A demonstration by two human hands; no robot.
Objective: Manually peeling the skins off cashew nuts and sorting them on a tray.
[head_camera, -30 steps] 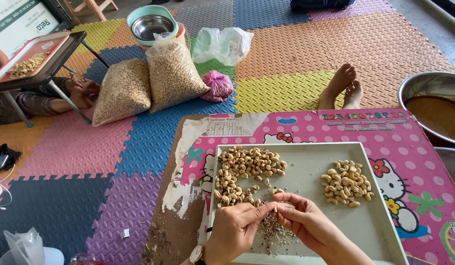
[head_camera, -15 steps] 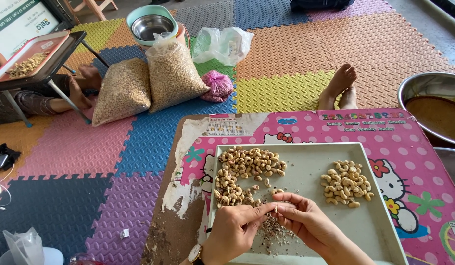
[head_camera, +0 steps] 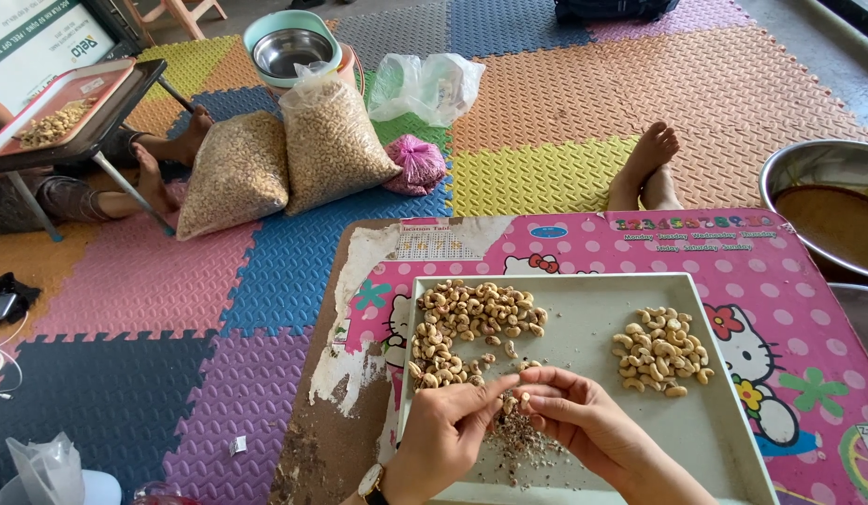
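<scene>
The pink tabletop (head_camera: 780, 281) fills the lower right of the frame, carrying my tray (head_camera: 584, 309). Low centre, my left hand (head_camera: 443, 435) and right hand (head_camera: 584, 425) meet, fingers (head_camera: 495, 385) pinched shut on one cashew (head_camera: 510, 402) above the scraps (head_camera: 523, 440).

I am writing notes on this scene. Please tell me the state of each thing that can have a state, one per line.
left hand: pinching a cashew nut together with the right hand
right hand: fingertips on the same nut
grey tray: flat on the table, holding two piles
unpeeled cashew pile: large, spread
peeled cashew pile: smaller, compact
skin scraps: scattered under the hands
two clear sacks of nuts: full, leaning together
steel bowl: empty
</scene>
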